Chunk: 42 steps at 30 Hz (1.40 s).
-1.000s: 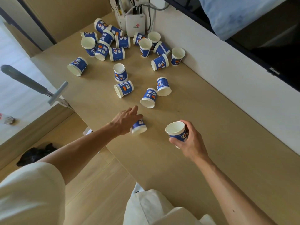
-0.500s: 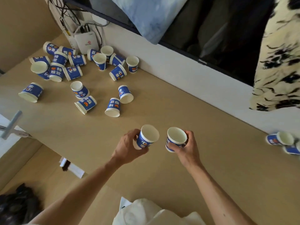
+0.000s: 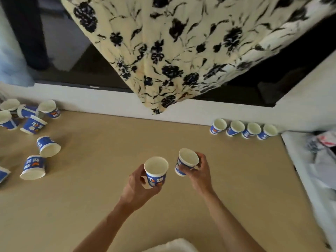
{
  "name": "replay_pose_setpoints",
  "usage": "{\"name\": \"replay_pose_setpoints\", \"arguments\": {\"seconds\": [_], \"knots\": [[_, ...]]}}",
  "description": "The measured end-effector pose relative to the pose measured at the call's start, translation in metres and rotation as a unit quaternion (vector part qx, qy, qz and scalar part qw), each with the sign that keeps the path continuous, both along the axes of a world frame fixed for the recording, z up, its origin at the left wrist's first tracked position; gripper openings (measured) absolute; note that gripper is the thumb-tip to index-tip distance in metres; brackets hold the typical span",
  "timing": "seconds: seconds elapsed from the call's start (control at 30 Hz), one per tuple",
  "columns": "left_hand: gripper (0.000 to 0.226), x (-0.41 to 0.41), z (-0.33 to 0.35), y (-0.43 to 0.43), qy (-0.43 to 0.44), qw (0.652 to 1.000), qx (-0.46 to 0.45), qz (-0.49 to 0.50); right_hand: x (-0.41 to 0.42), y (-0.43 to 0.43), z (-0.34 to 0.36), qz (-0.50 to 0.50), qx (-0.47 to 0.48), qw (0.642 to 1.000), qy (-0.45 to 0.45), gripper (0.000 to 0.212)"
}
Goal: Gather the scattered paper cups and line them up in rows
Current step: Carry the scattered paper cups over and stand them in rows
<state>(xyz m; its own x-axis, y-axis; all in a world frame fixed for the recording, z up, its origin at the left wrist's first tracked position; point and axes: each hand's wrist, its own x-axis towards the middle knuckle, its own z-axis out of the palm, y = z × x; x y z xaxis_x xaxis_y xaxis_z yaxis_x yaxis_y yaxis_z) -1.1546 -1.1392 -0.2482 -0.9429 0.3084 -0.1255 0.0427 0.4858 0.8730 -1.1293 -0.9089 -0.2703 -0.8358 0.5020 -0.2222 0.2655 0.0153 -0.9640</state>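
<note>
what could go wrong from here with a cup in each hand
The row of four cups stands tightly packed by the wall; adding one could topple a neighbour. The tilted cup in the right hand could slip. The left hand might dent its paper cup.

Both cups (image 3: 156, 169) carried right — nearer the row (image 3: 235, 128).

Scattered cups (image 3: 32, 140) far left; row of cups (image 3: 243, 129) back right.

About fourteen are counted in all: a row of four cups (image 3: 235, 128), one held cup (image 3: 156, 170) in the left hand (image 3: 135, 188), a second held cup (image 3: 187, 160) in the right hand (image 3: 201, 172), and roughly eight scattered cups (image 3: 33, 124), blurred.
</note>
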Motion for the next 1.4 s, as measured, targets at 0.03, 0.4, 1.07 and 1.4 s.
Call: {"name": "replay_pose_setpoints", "arguments": {"seconds": [0.03,0.4,1.07,1.4], "knots": [[0.061,0.001,0.001,0.018,0.004,1.000,0.005,-0.015,0.007,0.017,-0.002,-0.019,-0.004,1.000,0.001,0.062],[0.060,0.026,0.000,0.189,0.001,0.995,-0.041,-0.088,0.079,0.211,-0.034,-0.227,0.014,0.974,-0.013,0.060],[0.067,0.017,-0.022,0.353,0.051,0.989,-0.035,-0.136,-0.011,0.460,-0.113,-0.408,0.128,0.902,-0.051,0.066],[0.069,0.014,-0.027,0.372,0.040,0.991,-0.027,-0.122,-0.028,0.467,-0.136,-0.453,0.111,0.885,0.007,0.036]]}}
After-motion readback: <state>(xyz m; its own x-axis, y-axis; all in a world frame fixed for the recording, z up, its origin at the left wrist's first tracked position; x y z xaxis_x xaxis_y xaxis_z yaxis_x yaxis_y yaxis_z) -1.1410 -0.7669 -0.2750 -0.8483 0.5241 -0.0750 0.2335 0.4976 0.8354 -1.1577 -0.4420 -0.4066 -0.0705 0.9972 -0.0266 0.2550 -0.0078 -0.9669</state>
